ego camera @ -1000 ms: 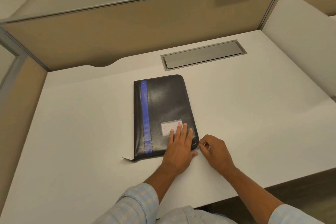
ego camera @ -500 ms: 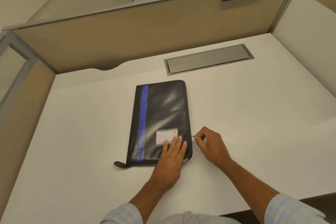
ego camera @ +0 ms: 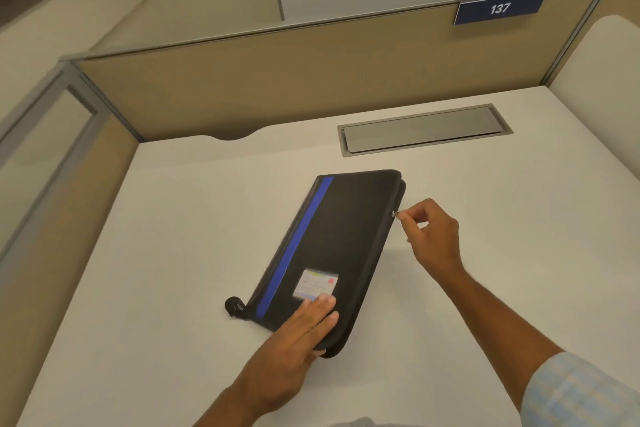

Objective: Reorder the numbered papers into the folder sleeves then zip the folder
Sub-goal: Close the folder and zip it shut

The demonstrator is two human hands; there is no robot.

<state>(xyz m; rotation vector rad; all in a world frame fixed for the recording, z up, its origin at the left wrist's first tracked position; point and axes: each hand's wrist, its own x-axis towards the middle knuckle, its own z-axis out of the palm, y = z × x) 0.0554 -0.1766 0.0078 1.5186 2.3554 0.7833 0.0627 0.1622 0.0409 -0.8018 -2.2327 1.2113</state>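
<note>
Right fingers (ego camera: 414, 213) tight on zipper pull (ego camera: 394, 214) at folder (ego camera: 346, 236) edge, left fingers (ego camera: 320, 305) flat on cover

So the black folder (ego camera: 341, 253) with the blue stripe lies closed on the white bench (ego camera: 173, 253), angled a bit. Left hand (ego camera: 298, 333) presses flat on its near corner, right hand (ego camera: 429, 232) pinches the zipper pull (ego camera: 394, 214) partway along the right edge.

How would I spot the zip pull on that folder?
On the white desk lies a black folder with a blue stripe. Along its right edge, the right hand pinches a tiny silver zip pull, the only shiny bit on the folder.
</note>
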